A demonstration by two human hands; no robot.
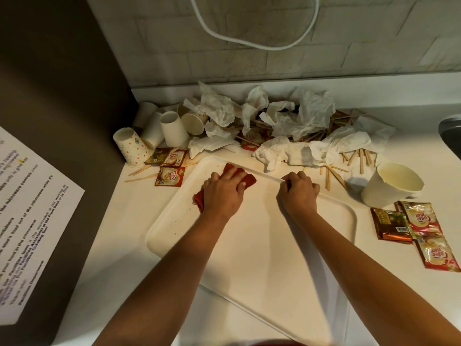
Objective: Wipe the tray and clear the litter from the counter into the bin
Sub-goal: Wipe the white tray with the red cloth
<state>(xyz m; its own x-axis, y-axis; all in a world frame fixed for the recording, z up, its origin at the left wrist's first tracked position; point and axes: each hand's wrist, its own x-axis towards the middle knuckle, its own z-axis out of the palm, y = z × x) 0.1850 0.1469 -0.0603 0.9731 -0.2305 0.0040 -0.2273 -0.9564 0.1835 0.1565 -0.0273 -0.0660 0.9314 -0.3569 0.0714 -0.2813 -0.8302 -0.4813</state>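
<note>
back edge: crumpled tissues [294,121] and sticks [359,158] block the way
back left corner: cups [159,131] crowd it
right edge: big cup [391,186], packets [414,226]
front of worktop [119,245]: open room

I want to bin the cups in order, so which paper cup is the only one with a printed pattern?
The orange-dotted paper cup, upside down at the left end of the cup cluster beside the dark panel. The other paper cups are plain white.

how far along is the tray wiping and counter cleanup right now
Nothing looks finished. In hand: left hand presses the red cloth on the tray, right hand grips its far rim. Left: specks on the tray, plus tissues, paper cups, stir sticks, sachets.
</note>
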